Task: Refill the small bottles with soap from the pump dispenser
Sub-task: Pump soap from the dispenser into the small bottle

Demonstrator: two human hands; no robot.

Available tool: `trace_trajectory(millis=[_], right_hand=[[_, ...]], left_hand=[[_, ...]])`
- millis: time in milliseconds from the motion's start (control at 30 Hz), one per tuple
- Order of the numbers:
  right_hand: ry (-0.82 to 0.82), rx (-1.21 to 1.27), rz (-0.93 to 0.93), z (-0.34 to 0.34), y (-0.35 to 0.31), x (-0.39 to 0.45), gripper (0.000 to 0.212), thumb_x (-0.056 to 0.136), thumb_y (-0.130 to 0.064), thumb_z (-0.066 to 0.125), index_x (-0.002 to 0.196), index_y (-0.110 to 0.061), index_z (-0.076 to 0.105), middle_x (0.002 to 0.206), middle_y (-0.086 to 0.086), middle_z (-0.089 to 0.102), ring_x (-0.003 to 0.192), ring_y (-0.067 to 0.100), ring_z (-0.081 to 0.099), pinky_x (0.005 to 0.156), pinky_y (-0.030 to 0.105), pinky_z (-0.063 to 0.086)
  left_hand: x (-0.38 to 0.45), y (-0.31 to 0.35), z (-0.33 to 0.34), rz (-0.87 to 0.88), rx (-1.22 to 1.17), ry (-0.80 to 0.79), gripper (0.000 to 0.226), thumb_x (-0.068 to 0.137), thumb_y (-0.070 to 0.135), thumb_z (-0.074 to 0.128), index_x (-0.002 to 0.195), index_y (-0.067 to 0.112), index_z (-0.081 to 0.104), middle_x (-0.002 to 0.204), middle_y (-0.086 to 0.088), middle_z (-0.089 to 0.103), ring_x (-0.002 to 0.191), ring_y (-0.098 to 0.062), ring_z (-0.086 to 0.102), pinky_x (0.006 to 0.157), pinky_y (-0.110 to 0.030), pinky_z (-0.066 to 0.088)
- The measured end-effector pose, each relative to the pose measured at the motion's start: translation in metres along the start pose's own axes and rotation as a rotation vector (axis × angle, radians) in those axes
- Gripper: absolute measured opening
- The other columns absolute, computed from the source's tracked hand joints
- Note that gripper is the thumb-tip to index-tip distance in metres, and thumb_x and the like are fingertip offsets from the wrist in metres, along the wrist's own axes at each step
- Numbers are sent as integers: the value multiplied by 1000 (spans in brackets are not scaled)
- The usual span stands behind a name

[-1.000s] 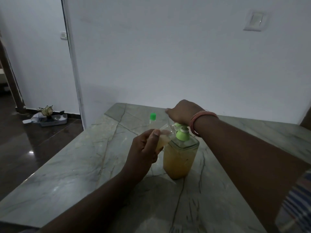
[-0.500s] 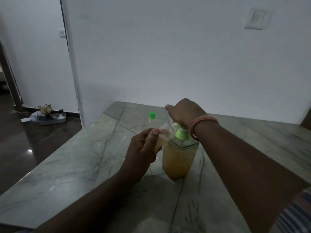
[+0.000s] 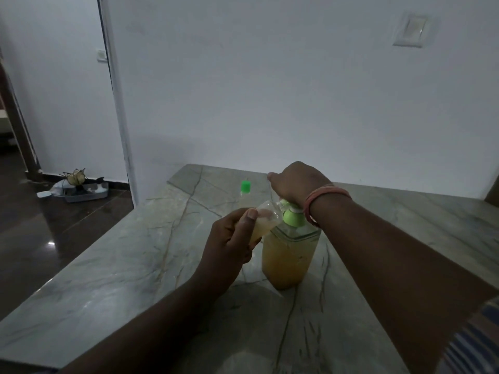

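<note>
Nothing moved, marble table [image 3: 113,265], white wall [image 3: 270,90]

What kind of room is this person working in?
Probably a home: a marble-topped table against a plain white wall with a light switch, and a doorway onto dark tiled floor.

A dimly lit room in a home: a veined marble surface [image 3: 113,268] stands against a plain white wall [image 3: 270,90] fitted with a light switch plate [image 3: 410,29]. To the left, a doorway opens onto a dark polished floor [image 3: 54,230], where a tray [image 3: 86,194] holding small household items sits against the skirting.
</note>
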State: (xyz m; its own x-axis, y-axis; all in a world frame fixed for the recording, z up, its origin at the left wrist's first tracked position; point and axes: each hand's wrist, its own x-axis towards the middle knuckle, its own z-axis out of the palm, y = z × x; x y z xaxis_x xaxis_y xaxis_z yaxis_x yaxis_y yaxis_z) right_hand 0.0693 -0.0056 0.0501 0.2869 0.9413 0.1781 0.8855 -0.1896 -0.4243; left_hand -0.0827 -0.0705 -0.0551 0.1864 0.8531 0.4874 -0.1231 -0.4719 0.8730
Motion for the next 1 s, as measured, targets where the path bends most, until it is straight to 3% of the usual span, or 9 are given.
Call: trace_trajectory(millis=[133,233,400,500,567,733,900,1000], right_hand=[[-38,-6,-25,-4,-2,2,39,90,-49,47,77,-15,60,87,6,65,79,24,60,69,32,43],[8,53,-10,-2,1,2,47,92,-52,43,91,-10,66,95,9,67,86,28,61,72,32,42],[-35,11,8,-3,0,-3,36,94,-48,44,86,-14,53,91,6,55,81,25,52,74,31,39],[-71,16,-9,-5,-1,0,42,93,-49,45,77,-13,58,88,6,63,75,21,58,69,32,41],[-42,11,-13,-3,-1,1,42,91,-50,44,76,-14,59,88,7,66,81,25,62,71,32,43],[14,-33,24,0,-2,-3,35,89,-46,47,68,-17,50,85,6,59,81,27,57,72,32,44],[-37,122,25,-10,-5,-7,56,90,-56,43,93,-9,73,91,6,71,80,25,63,72,31,47],[-80,196,52,-25,-4,-12,55,97,-45,42,81,-6,77,70,0,66,61,18,54,59,27,41]], left_hand=[[-1,3,-1,18,9,-12,31,93,52,49,101,36,75,64,0,60,49,-10,47,44,-23,36],[0,2,-2,23,49,-20,46,86,58,53,109,23,72,66,5,63,49,-7,49,44,-21,37],[-2,1,-1,30,25,-23,43,83,57,60,108,24,73,66,1,62,50,-9,48,44,-23,37],[-2,3,-1,28,28,-30,47,83,60,57,109,24,72,66,3,62,50,-8,48,45,-23,37],[-1,4,0,20,32,-28,48,84,60,54,109,23,72,65,3,62,50,-8,48,44,-22,37],[-2,1,-1,13,1,-19,31,100,47,43,98,43,74,64,-4,59,49,-11,47,43,-23,37],[-2,5,0,4,-5,-28,34,101,46,40,101,42,74,65,-4,59,49,-10,46,44,-22,36],[-2,3,0,1,-7,-33,35,98,47,41,104,37,74,66,-7,59,50,-12,47,44,-23,37]])
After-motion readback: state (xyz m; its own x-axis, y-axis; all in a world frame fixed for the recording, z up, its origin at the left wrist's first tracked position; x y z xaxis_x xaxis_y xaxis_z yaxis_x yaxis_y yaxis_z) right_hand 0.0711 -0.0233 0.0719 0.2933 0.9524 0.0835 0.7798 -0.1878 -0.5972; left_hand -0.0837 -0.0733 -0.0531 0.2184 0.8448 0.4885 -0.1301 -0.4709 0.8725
